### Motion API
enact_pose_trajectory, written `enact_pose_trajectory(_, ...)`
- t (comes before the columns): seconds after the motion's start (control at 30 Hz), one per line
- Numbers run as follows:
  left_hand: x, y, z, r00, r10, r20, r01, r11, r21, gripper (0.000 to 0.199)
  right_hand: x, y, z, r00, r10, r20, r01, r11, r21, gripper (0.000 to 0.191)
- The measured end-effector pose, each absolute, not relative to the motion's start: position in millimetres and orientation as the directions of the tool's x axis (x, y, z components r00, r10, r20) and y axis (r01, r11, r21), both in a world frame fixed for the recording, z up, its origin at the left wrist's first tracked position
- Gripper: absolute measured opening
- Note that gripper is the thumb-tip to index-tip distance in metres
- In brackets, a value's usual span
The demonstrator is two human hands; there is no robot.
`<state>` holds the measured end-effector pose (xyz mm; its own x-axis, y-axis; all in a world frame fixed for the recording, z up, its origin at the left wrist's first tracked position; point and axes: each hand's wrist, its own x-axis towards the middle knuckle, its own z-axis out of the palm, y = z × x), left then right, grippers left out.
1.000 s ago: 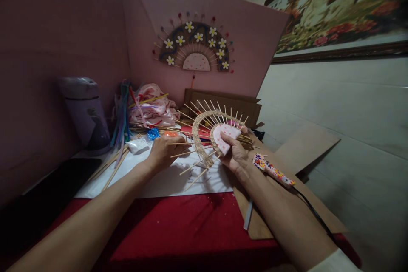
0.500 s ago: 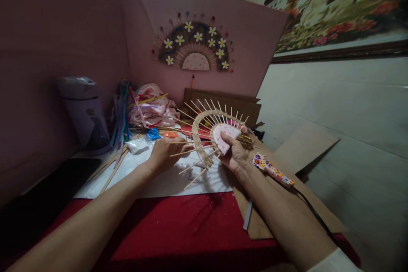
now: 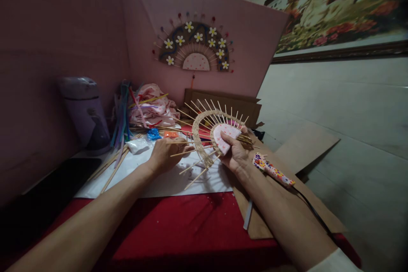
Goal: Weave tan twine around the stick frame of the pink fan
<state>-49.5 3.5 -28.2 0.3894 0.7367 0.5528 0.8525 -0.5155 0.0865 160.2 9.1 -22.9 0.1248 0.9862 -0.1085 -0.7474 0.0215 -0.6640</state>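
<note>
A half-round fan (image 3: 201,149) of thin wooden sticks, with an arched twine-covered band, is held up over the table. At its centre sits a white half-disc (image 3: 225,135) with pink spots. My right hand (image 3: 236,153) is closed on this centre, thumb on the front and the other fingers mostly hidden behind. On the fan's left side my left hand (image 3: 167,153) is closed at the lower sticks, its fingertips partly covered by them. Stick ends stick out past the band on all sides.
A flowered glue gun (image 3: 273,169) with a black cord lies on cardboard (image 3: 259,225) at the right. Left are a purple flask (image 3: 86,114), loose sticks (image 3: 113,168), clay packets (image 3: 153,134) and ribbons (image 3: 119,112). A finished flowered fan (image 3: 196,44) hangs on the pink board behind.
Almost nothing differs. Both hands and the fan keep their places, with only a slight shift of the left hand and the view.
</note>
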Motion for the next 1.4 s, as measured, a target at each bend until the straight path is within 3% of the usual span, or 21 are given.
enact_pose_trajectory(0.47, -50.4, 3.0, -28.5, 0.444, 0.675, 0.590, 0.795, -0.600, 0.089, 0.048, 160.6, 9.9, -24.1, 0.110, 0.988, -0.105, -0.740, 0.011, -0.673, 0.026)
enact_pose_trajectory(0.87, -52.0, 7.1, -31.8, 0.438, 0.701, 0.563, 0.840, -0.542, 0.020, 0.045, 160.9, 8.9, -22.9, 0.113, 0.989, -0.097, -0.720, 0.015, -0.694, 0.024)
enact_pose_trajectory(1.4, -51.1, 6.5, -33.8, 0.424, 0.705, 0.568, 0.852, -0.523, 0.012, 0.042, 160.9, 6.3, -20.7, 0.099, 0.986, -0.132, -0.704, -0.025, -0.710, 0.022)
